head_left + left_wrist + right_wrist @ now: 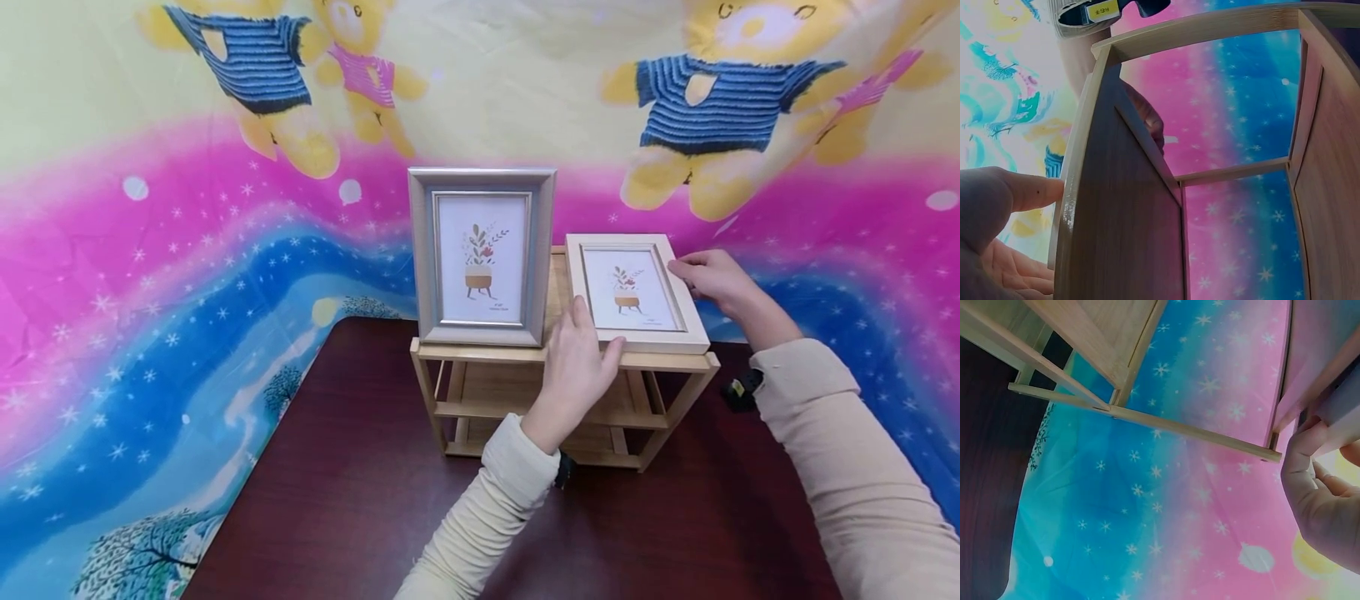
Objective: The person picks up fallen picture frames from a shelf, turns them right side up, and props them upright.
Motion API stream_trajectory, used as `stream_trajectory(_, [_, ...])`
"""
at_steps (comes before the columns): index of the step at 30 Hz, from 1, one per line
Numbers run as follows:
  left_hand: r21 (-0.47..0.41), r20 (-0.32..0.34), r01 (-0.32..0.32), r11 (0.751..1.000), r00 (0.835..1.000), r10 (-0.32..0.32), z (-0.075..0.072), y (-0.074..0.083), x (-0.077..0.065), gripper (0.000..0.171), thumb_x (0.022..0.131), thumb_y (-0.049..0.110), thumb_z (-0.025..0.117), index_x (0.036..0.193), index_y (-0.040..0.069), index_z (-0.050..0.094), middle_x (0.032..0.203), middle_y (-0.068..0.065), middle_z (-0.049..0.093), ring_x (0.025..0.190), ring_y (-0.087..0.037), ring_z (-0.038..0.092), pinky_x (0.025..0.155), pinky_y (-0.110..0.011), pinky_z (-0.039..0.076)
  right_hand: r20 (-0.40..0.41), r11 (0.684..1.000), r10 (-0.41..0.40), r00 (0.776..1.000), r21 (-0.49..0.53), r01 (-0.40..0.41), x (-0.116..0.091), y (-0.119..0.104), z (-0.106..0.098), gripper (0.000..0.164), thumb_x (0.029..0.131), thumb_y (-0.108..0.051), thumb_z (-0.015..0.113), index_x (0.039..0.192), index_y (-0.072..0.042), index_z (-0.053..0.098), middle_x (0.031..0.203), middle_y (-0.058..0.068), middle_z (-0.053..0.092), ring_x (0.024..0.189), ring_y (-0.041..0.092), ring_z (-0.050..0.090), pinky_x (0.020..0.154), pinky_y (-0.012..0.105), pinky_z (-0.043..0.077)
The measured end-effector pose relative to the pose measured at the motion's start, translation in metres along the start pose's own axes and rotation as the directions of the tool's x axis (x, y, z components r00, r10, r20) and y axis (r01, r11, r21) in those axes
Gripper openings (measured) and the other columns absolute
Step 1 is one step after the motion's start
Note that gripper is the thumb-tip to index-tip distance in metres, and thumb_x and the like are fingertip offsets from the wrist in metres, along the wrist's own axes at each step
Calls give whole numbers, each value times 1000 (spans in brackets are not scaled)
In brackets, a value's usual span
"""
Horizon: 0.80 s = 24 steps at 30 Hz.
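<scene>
A white picture frame (680, 305) with a plant print lies face up on the right part of a wooden shelf rack's (480, 353) top. My left hand (576, 367) touches its near left corner, fingers along the left side and thumb at the front edge. In the left wrist view, that thumb (1038, 191) is straight. With thumb and fingers my right hand (716, 279) pinches the frame's right edge; the right wrist view shows those fingers (1305, 453) bent at the edge. A silver-grey picture frame (543, 258) with a similar print stands upright on the left of the top.
The rack has lower shelves (487, 383) and stands on a dark reddish-brown table (337, 467). Behind it hangs a colourful backdrop (510, 108) with bears and snowflakes, close to the table's far edge. Each wrist carries a black strapped device (742, 392).
</scene>
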<state>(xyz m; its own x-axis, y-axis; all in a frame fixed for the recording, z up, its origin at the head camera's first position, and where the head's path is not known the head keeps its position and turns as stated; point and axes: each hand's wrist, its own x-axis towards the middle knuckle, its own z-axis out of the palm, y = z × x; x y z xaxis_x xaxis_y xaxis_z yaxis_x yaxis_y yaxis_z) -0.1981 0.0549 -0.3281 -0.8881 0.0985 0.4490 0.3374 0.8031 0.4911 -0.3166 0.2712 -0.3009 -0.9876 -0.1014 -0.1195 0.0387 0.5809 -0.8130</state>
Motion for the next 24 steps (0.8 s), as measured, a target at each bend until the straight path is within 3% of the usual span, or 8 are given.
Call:
stream_trajectory(6, [-29, 48, 20, 999, 999, -18, 0, -2, 1, 77, 85, 35, 61, 135, -12, 27, 127, -25, 47, 113, -31, 49, 92, -36, 43, -82, 997, -70, 994, -27, 68, -6, -5, -3, 67, 94, -43, 37, 134, 11, 34, 123, 28, 44, 76, 0, 50, 67, 19, 45])
stream_trajectory(10, [-19, 90, 32, 999, 995, -30, -2, -2, 3, 80, 85, 37, 61, 136, -12, 25, 128, -25, 47, 116, -31, 48, 96, -35, 40, -125, 995, -99, 987, -29, 96, -9, -8, -3, 67, 94, -43, 36, 136, 9, 33, 125, 28, 43, 92, 17, 51, 83, 35, 46])
stream_trajectory(13, [-9, 104, 25, 1000, 994, -24, -4, -4, 4, 81, 84, 39, 62, 135, -13, 26, 126, -24, 48, 115, -31, 48, 96, -34, 39, -141, 995, -102, 985, -7, 102, -11, -10, -3, 67, 94, -43, 35, 137, 8, 30, 128, 29, 40, 105, 30, 46, 92, 49, 39])
stream_trajectory(16, [-17, 98, 15, 1000, 995, -13, -5, -5, 5, 80, 82, 38, 64, 134, -11, 29, 123, -22, 49, 113, -30, 48, 96, -32, 39, -162, 994, -104, 981, 8, 106, -13, -10, -3, 68, 94, -44, 35, 138, 7, 29, 130, 29, 38, 109, 33, 43, 94, 52, 37])
stream_trajectory(20, [-44, 81, 11, 999, 997, -8, -5, -4, 7, 78, 79, 37, 68, 131, -8, 32, 117, -18, 51, 109, -27, 50, 93, -30, 40, -197, 994, -105, 975, 16, 110, -18, -11, -6, 69, 92, -47, 37, 139, 4, 30, 129, 24, 40, 104, 22, 47, 94, 50, 38])
stream_trajectory(24, [-67, 59, 3, 998, 998, 1, -4, -5, 8, 77, 77, 35, 71, 130, -6, 33, 113, -15, 52, 106, -24, 50, 90, -29, 42, -228, 990, -126, 966, 27, 135, -23, -13, -10, 69, 91, -46, 40, 138, 4, 33, 116, 13, 46, 89, 4, 49, 82, 26, 47])
